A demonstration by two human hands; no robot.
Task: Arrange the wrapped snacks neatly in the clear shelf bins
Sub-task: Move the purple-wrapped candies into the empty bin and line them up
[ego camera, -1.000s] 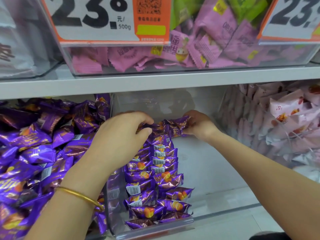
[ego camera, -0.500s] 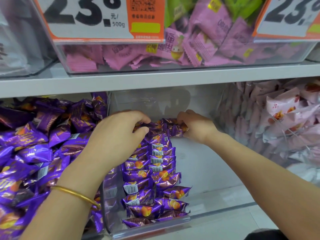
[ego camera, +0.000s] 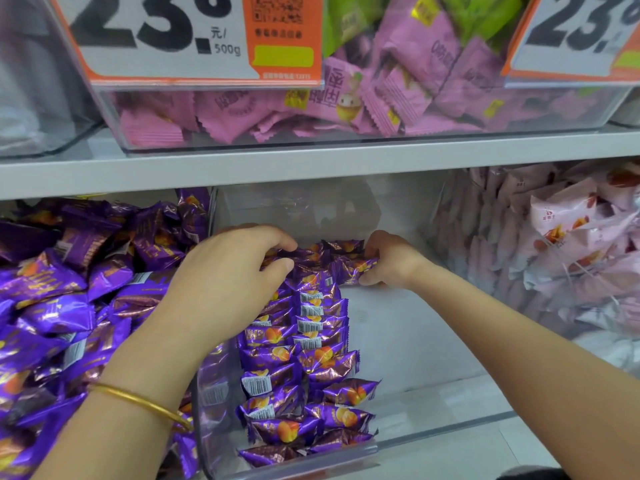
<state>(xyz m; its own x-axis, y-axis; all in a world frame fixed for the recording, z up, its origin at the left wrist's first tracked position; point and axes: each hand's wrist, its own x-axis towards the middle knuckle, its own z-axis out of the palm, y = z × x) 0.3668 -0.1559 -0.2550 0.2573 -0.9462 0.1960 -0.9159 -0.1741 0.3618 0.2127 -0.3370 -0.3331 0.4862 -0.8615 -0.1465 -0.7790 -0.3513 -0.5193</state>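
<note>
Right now your left hand (ego camera: 235, 271) sits just left of centre, reaching into the middle clear bin (ego camera: 443, 429) from about 7 o'clock. Its thumb and fingers are curled in a pinch on the back packets (ego camera: 329, 254) of the row. Your right hand (ego camera: 394, 261) comes in from 4 o'clock and meets it just right of centre. Its fingers are wrapped round the right-hand end of those same back packets, so both hands grip the cluster between them.

The purple wrapped snacks (ego camera: 304, 341) run in a double file from the hands down toward 6 o'clock, hugging the bin's left wall. They overlap like shingles, some showing white barcode patches and others an orange fruit picture. The bin's right half shows pale floor. A gold bangle (ego camera: 138, 403) circles your left wrist at 8 o'clock.

At 9 o'clock the neighbouring bin holds a loose heap (ego camera: 69, 306) of the same purple packets, piled without order. At 3 o'clock another clear bin carries pale pink packets (ego camera: 554, 237). A grey shelf board (ego camera: 311, 164) crosses the view above the hands. On it at 12 o'clock stands an upper bin of pink packets (ego camera: 235, 112), with some green packets (ego camera: 485, 15) behind them toward 1 o'clock. An orange-and-white price card (ego camera: 166, 36) hangs on that bin's front at 11 o'clock, and a second card (ego camera: 571, 36) shows at 2 o'clock.
</note>
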